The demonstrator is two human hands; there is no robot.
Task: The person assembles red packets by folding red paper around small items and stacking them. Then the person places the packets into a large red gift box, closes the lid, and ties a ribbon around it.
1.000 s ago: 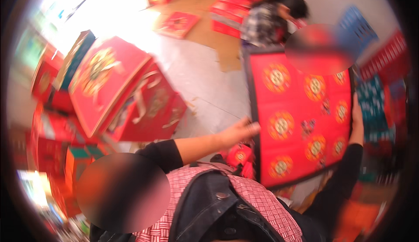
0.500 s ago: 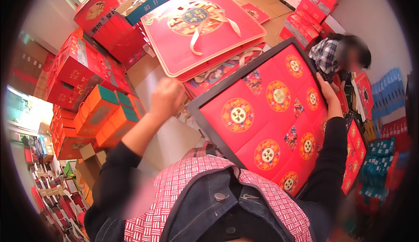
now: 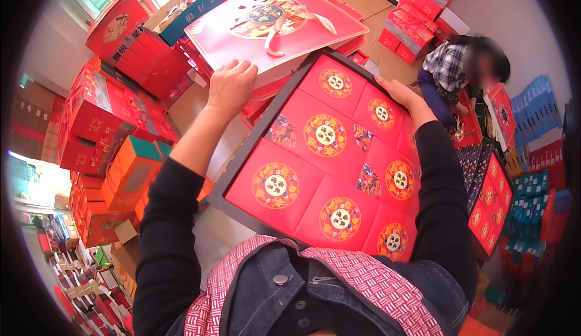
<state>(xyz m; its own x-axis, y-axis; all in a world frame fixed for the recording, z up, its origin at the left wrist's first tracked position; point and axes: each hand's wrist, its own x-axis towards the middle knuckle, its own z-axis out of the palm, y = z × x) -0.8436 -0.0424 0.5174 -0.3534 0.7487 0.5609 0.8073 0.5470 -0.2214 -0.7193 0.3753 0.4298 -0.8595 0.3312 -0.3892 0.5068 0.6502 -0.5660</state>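
Since half a second ago the left hand (image 3: 230,85) has come down from mid-air onto the edge of the red gift bag (image 3: 275,21) lying on the stack of boxes; fingers curled over its rim, though whether they pinch it I cannot tell. This suggests the bag is about to be dealt with while the tray waits. The right hand (image 3: 407,98) grips the far edge of the black-framed tray (image 3: 242,165), tilted toward the person's chest. It holds red square boxes (image 3: 275,184) with gold medallions, packed edge to edge
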